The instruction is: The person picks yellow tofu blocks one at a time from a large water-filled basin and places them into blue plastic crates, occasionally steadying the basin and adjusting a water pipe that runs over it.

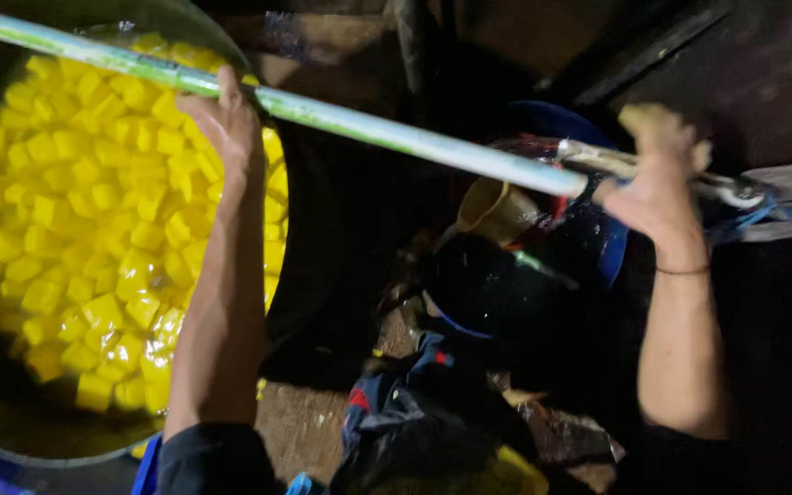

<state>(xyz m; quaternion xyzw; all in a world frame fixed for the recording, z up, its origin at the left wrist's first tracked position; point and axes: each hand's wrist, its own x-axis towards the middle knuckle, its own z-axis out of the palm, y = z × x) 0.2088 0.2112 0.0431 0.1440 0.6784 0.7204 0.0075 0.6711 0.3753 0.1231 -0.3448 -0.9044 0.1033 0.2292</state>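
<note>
Near: dark sleeves (213, 454). Gripping one long pale metal pole (396, 136), left hand (226, 124) clenched over big vat (11, 440) of yellow cubes (84, 229), right hand (657, 179) clenched farther right, presumably for leverage. Beyond: blue bucket (611, 252), tan cup (497, 211).

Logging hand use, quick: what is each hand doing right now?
Left hand: closed on the long pale pole, over the pan of yellow cubes.
Right hand: closed on the pole's far end.
</note>
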